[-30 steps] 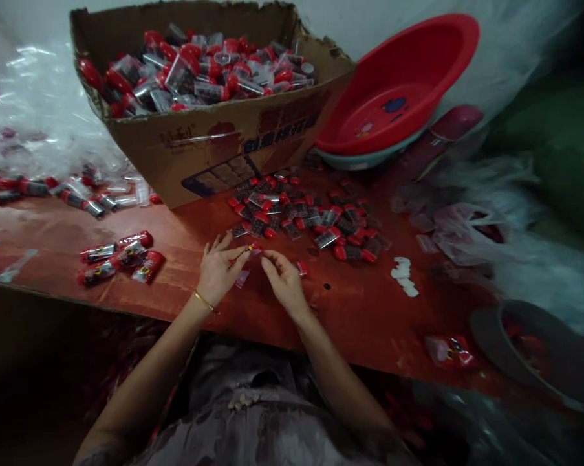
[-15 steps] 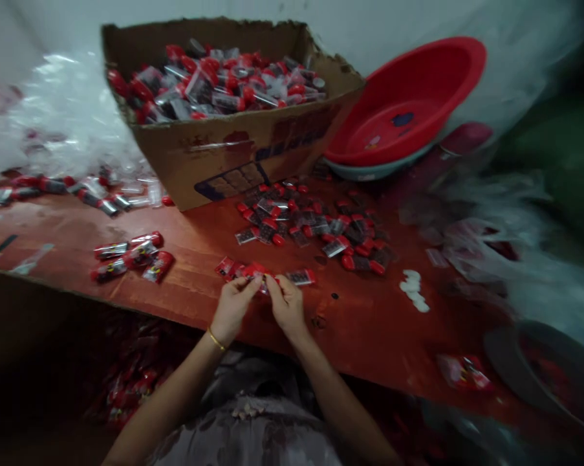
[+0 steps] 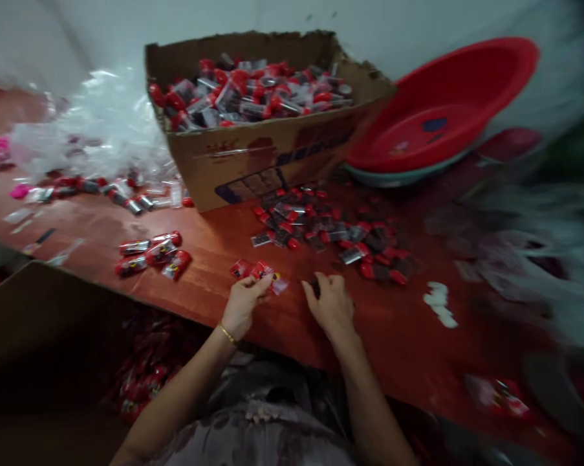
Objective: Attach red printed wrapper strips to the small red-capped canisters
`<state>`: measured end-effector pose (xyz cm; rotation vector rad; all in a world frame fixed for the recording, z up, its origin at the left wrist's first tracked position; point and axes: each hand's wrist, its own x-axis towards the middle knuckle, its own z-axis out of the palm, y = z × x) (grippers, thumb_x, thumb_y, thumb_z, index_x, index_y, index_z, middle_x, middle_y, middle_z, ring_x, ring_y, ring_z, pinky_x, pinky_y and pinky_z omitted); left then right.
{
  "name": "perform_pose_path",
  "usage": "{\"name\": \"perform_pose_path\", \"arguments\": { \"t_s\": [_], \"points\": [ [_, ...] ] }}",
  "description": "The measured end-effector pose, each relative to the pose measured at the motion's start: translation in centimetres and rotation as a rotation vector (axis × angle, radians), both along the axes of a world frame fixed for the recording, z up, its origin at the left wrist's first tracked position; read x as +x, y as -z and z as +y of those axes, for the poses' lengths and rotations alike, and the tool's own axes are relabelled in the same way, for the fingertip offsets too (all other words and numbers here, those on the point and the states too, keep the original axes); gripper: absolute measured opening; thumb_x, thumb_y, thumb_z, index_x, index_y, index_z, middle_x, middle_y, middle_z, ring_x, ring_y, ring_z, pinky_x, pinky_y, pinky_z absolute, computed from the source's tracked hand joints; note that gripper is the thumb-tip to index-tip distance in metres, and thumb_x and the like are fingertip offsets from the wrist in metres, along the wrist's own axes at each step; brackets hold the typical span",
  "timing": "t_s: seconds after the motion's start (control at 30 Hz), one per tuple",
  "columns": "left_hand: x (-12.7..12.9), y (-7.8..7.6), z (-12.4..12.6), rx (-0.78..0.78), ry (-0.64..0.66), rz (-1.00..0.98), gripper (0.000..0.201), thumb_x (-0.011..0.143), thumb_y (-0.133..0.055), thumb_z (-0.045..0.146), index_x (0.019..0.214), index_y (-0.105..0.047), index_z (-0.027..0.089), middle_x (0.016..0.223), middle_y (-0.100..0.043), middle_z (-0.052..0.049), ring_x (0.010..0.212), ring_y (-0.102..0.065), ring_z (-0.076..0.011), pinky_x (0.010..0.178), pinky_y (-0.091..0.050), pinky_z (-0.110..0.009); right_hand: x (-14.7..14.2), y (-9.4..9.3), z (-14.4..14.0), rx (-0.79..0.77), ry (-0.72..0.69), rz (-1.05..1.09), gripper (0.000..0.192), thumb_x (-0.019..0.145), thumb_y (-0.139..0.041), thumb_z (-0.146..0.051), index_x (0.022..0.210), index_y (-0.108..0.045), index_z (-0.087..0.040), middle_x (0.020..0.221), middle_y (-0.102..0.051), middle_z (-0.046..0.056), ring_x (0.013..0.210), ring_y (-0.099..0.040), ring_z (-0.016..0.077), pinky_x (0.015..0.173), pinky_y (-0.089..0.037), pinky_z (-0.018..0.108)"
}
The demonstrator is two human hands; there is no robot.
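Head-camera view over a red-brown table (image 3: 214, 243): a person seated at its near edge works with both bare hands. Her left hand (image 3: 243, 304), a gold bangle at the wrist, is pinched closed on a small red packet (image 3: 262, 272), thumb and fingertips meeting over it just above the tabletop; a clear sleeve (image 3: 281, 284) juts out beside the fingers. Her right hand (image 3: 331, 304) lies a little apart to the right, fingers loosely curled and spread, palm down on the wood, holding nothing that can be made out. Beyond the hands a loose pile of red-capped pieces (image 3: 330, 230) is scattered across the table, and behind it stands an open cardboard box (image 3: 267, 155) heaped with more of them. A red basin (image 3: 447, 110) leans at the right, stacked on a pale one. To the left, a few wrapped packets (image 3: 153, 254) lie together, with crumpled clear plastic (image 3: 97, 129) farther back. The right side is blurred.
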<state>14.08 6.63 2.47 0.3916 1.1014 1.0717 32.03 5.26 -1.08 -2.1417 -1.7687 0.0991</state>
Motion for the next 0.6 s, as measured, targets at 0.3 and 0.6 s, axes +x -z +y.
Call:
{"name": "perform_pose_path", "arguments": {
  "t_s": [0.3,0.6],
  "points": [
    [1.4,1.1,0.2,-0.112,0.092,-0.063,0.044,0.041,-0.086,0.036,0.072,-0.064,0.015,0.065,-0.067,-0.001,0.055,-0.059,-0.0100,0.058,-0.048,-0.023,2.3,1.5,-4.0,0.102,0.045,-0.011,0.052,0.085,-0.045,-0.047,0.123,-0.051,-0.011,0.117,-0.055,0.018,0.106,-0.050,0.0303,0.083,-0.041,0.044],
    [1.4,0.9,0.2,-0.130,0.132,-0.064,0.040,0.049,-0.083,0.039,0.073,-0.062,0.016,0.068,-0.067,-0.001,0.060,-0.061,-0.0120,0.062,-0.048,-0.025,1.9,0.9,-2.9,0.003,-0.014,0.266,0.026,0.080,-0.052,-0.028,0.101,-0.057,-0.015,0.094,-0.065,0.011,0.084,-0.057,0.0241,0.076,-0.043,0.037]
  ]
}}
